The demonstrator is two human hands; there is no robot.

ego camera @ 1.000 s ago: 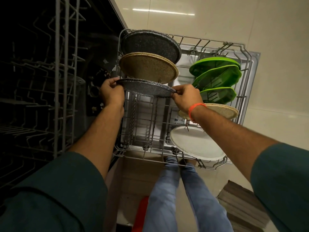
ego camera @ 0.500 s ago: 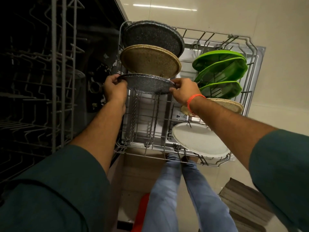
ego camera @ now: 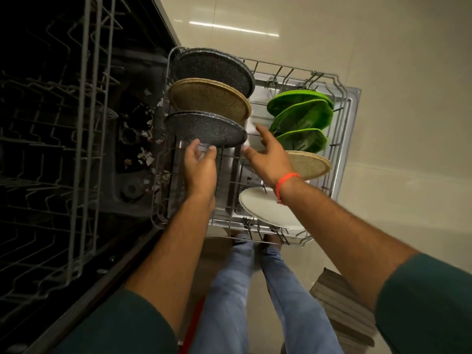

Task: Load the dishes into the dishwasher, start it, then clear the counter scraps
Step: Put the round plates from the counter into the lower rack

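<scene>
On the far left is the dark inside of the dishwasher [ego camera: 63,123], with a wire upper rack [ego camera: 84,149] pulled part way out. Small pale scraps [ego camera: 145,154] lie on the dark floor of the machine, near the round filter. Next comes the lower rack [ego camera: 339,103], pulled out over the open door. In its left row three plates stand on edge, one behind the other: a dark speckled plate at the back [ego camera: 214,70], a brown plate [ego camera: 209,99] in the middle, and a dark speckled plate in front [ego camera: 204,129]. The left hand [ego camera: 200,167] is just below that front plate. Its fingers are loosely curled and a little apart, and the fingertips [ego camera: 212,148] are right at the plate's lower edge, but it is hard to tell if they touch it. They are not wrapped round it. The right hand [ego camera: 270,155] is beside the plate's right edge. Its fingers are spread and mostly straight, holding nothing, and it looks a bit blurry. An orange band [ego camera: 284,182] sits on that wrist. Farther right in the rack stand three green plates [ego camera: 304,116], then a tan plate [ego camera: 309,164], and a white plate [ego camera: 268,208] nearest the person. Below are blue jeans [ego camera: 229,297], and a striped mat [ego camera: 342,302] lies on the floor at the right.
</scene>
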